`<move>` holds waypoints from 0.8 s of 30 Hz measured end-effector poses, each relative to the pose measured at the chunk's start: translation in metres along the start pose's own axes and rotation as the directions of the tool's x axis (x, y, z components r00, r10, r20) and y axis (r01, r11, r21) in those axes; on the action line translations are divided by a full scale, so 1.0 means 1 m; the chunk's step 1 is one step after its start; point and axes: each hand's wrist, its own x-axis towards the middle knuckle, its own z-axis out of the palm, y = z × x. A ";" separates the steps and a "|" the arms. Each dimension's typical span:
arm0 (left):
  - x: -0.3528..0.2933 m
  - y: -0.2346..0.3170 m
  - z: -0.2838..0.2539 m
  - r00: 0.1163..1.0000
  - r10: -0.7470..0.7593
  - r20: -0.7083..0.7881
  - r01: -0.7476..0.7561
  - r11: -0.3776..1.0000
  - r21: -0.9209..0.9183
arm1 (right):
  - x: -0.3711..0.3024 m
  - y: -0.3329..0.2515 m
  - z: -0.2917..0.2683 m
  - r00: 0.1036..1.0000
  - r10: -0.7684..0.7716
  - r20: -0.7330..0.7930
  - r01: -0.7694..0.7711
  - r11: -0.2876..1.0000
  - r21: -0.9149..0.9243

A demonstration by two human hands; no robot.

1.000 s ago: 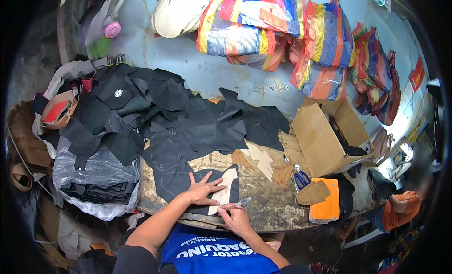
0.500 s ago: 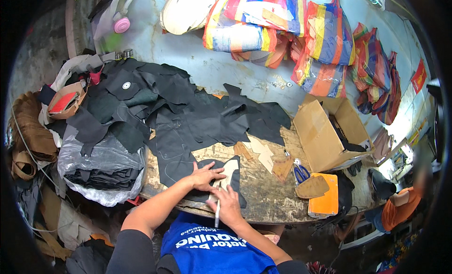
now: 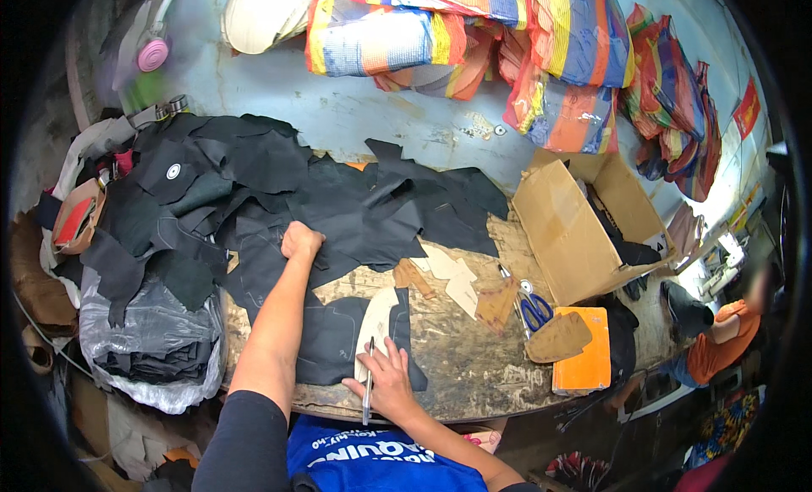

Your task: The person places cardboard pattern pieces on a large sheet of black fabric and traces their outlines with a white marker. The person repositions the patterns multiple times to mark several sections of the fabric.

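My left hand (image 3: pixel 302 241) is closed in a fist on the large black leather sheet (image 3: pixel 334 206) at the middle of the bench, its fingertips hidden. My right hand (image 3: pixel 387 379) has a slim silver pen (image 3: pixel 367 395) between its fingers and rests at the lower end of a cream curved pattern piece (image 3: pixel 375 319). That pattern lies on black leather (image 3: pixel 327 337) near the bench's front edge. Thin pale outlines show on the leather left of the pattern.
Paper patterns (image 3: pixel 450 276), blue-handled scissors (image 3: pixel 535 311) and an orange box (image 3: pixel 584 348) lie to the right. Behind them stands an open cardboard box (image 3: pixel 558 230). At left sits a plastic-wrapped stack (image 3: pixel 152 348) of black pieces. A person in orange (image 3: pixel 719 357) is at far right.
My left hand has left the pattern and moved up and left onto the leather, closing into a fist. My right hand stays at the pattern with the pen. The view has shifted.
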 end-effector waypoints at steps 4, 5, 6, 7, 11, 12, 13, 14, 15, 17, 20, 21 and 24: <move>0.014 0.015 -0.003 0.982 0.068 0.178 0.073 0.726 -0.684 | 0.024 0.016 0.005 0.999 0.031 -0.010 -0.031 0.999 0.025; 0.015 0.023 -0.010 0.970 0.125 0.207 0.092 0.598 -0.796 | 0.027 0.018 0.005 1.000 0.022 -0.020 -0.021 0.999 0.032; 0.011 0.031 -0.021 0.953 0.263 0.147 0.013 0.451 -0.892 | 0.028 0.019 0.005 0.999 0.032 0.006 -0.032 0.999 0.024; 0.006 0.041 -0.035 0.910 0.375 0.178 0.033 0.363 -0.931 | 0.029 0.020 0.005 0.999 0.032 0.004 -0.032 0.999 0.023; -0.039 0.092 -0.107 0.794 0.585 0.167 -0.021 0.300 -0.954 | 0.028 0.017 0.005 0.999 0.032 -0.011 -0.032 0.999 0.017; -0.055 0.104 -0.123 0.757 0.637 0.146 -0.019 0.245 -0.969 | 0.027 0.017 0.004 0.999 0.042 -0.002 -0.042 0.999 0.022; -0.070 0.112 -0.142 0.706 0.692 0.150 -0.023 0.235 -0.972 | 0.028 0.016 0.004 0.999 0.042 -0.003 -0.042 0.999 0.019; -0.085 0.117 -0.158 0.660 0.742 0.121 -0.034 0.190 -0.981 | 0.027 0.015 0.003 0.999 0.040 -0.014 -0.040 0.999 0.011; -0.097 0.119 -0.175 0.618 0.780 0.096 -0.027 0.143 -0.989 | 0.028 0.015 0.002 0.999 0.051 -0.002 -0.051 0.999 0.016; -0.118 0.108 -0.205 0.575 0.817 0.032 -0.070 0.088 -0.994 | 0.028 0.016 0.000 0.999 0.047 -0.015 -0.046 0.996 0.078; -0.134 0.064 -0.237 0.569 0.821 -0.040 -0.118 0.033 -0.993 | 0.029 0.024 -0.002 0.990 0.120 -0.080 -0.101 0.974 0.203; -0.135 0.043 -0.243 0.621 0.782 -0.044 -0.151 0.065 -0.986 | 0.030 0.030 -0.002 0.958 0.270 -0.100 -0.211 0.894 0.394; -0.141 -0.042 -0.251 0.718 0.696 0.012 -0.194 0.217 -0.957 | 0.033 0.055 -0.007 0.883 0.420 -0.210 -0.094 0.597 0.797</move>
